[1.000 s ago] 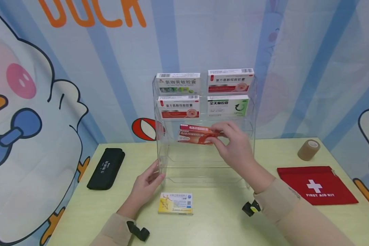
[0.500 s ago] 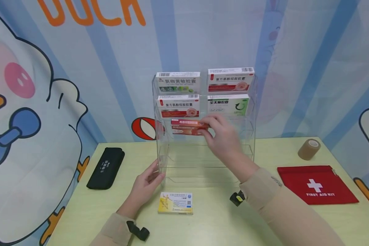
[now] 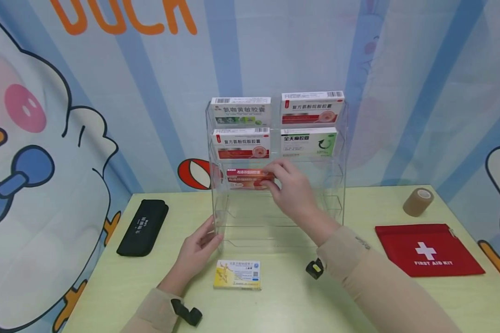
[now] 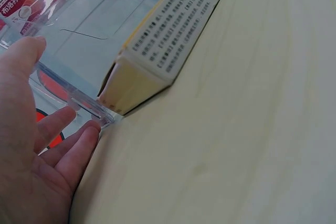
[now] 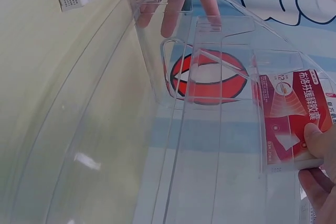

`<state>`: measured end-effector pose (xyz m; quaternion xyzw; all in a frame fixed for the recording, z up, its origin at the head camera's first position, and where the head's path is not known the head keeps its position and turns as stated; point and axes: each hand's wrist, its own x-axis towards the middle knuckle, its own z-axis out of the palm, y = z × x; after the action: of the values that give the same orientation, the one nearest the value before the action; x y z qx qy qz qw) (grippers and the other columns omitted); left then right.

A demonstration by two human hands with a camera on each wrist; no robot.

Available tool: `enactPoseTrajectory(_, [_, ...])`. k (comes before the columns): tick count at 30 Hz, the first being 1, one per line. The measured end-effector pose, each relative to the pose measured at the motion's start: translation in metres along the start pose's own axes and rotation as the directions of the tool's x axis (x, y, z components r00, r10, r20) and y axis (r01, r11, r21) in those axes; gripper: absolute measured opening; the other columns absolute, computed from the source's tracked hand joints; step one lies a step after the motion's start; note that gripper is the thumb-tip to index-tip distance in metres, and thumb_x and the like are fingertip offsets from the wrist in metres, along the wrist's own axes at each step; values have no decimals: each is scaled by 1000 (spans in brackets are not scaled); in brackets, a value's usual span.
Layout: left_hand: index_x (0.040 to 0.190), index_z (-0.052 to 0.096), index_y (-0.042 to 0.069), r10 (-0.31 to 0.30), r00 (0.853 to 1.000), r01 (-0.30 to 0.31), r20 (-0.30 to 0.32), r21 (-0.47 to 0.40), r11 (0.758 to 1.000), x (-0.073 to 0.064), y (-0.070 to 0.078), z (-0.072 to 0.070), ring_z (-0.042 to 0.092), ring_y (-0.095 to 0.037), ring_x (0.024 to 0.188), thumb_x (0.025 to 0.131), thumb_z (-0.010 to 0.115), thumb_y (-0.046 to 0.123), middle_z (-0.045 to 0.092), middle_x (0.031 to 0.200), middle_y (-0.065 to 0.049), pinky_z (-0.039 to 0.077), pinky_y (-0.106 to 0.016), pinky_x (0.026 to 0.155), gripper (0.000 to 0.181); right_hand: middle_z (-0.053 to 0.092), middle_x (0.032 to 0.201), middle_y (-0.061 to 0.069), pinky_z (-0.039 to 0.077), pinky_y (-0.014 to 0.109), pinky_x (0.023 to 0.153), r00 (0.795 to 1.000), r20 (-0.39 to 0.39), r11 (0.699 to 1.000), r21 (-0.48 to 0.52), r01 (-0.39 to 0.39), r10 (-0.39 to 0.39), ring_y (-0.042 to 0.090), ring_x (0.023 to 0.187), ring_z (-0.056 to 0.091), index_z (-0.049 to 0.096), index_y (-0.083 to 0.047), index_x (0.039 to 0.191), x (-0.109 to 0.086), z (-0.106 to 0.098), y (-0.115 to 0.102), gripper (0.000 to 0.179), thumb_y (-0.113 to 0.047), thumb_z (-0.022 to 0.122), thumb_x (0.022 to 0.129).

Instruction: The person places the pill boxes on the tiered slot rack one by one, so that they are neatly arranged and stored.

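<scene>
Between thumb and fingers my right hand pinches the right end of a red medicine box. That box stands in the left part of the third tier of a clear acrylic display rack. In the right wrist view the red box shows behind the clear front lip, with the thumb on its face. My left hand holds the rack's lower left side, thumb at the front edge and fingers along the outer side. A yellow and white medicine box lies flat on the table before the rack.
White medicine boxes fill the two upper tiers, two in each. A black zip case lies at left. At right are a red first aid pouch and a tan bandage roll. A patterned curtain hangs behind.
My right hand has moved left with the red box, then slightly down, bringing the box into the third tier's left part. The left hand has stayed on the rack's side.
</scene>
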<state>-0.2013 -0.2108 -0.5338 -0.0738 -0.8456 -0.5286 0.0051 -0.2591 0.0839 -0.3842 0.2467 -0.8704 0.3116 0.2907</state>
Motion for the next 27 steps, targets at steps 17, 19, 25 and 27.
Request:
enactPoseTrajectory(17, [171, 40, 40, 26, 1000, -26, -3, 11, 1000, 0, 0, -1, 65, -33, 147, 110, 69, 43, 59, 166, -5, 55, -50, 120, 68, 73, 124, 6, 68, 39, 97, 999, 36, 1000, 23, -18, 17, 25, 111, 76, 76, -11, 128, 2, 10, -9, 27, -13, 80, 101])
enactPoseTrajectory(19, [171, 40, 40, 28, 1000, -28, -3, 11, 1000, 0, 0, -1, 65, -33, 146, 110, 69, 42, 59, 166, -5, 56, -50, 120, 68, 73, 125, 6, 67, 39, 99, 999, 41, 999, 29, -15, 14, 26, 112, 76, 76, -11, 129, 2, 11, -9, 27, -13, 79, 102])
enactPoseTrajectory(25, [172, 39, 36, 23, 1000, -23, 0, 11, 1000, 0, 1, 0, 65, -34, 146, 110, 69, 42, 60, 165, -6, 56, -51, 120, 68, 72, 129, 7, 66, 40, 104, 999, 52, 999, 35, -1, -1, 26, 117, 76, 75, -11, 133, 1, 13, -11, 30, -12, 79, 103])
enactPoseTrajectory(27, [172, 40, 34, 24, 1000, -24, -3, 14, 1000, 0, 1, 0, 65, -34, 146, 110, 69, 41, 60, 164, -7, 56, -51, 120, 69, 72, 131, 7, 66, 40, 106, 998, 57, 1000, 31, 4, -5, 26, 120, 75, 74, -11, 135, 1, 13, -12, 33, -13, 79, 103])
